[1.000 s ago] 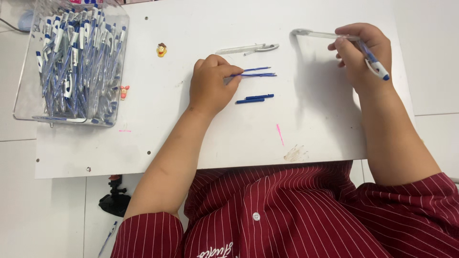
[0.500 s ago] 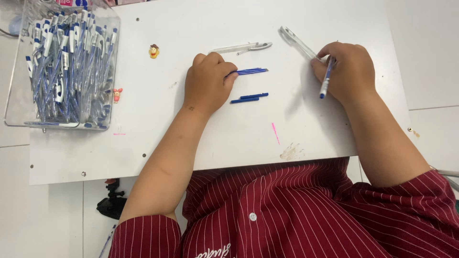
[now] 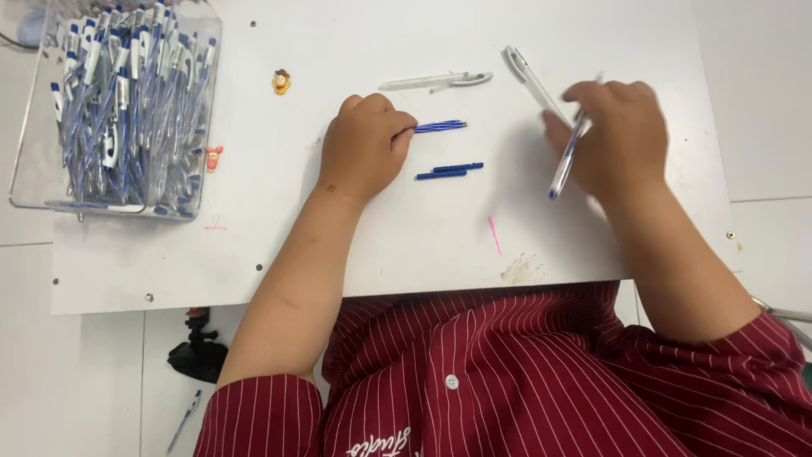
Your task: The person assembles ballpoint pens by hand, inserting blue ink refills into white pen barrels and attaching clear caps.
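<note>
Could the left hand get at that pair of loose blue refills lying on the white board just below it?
Probably yes. The left hand rests just above the loose blue refills, with only bare white board between them. It already pinches other blue refills, though, which might hamper picking up more.

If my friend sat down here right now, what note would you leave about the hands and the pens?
Left hand: fingers pinch thin blue refills on the white board.
Right hand: holds a blue-and-white pen, blurred; a clear pen barrel pokes out beside it.
Two more blue refills lie loose at centre; a white clip piece above.
Done: clear box of assembled pens, far left.
Left: the loose parts.
</note>
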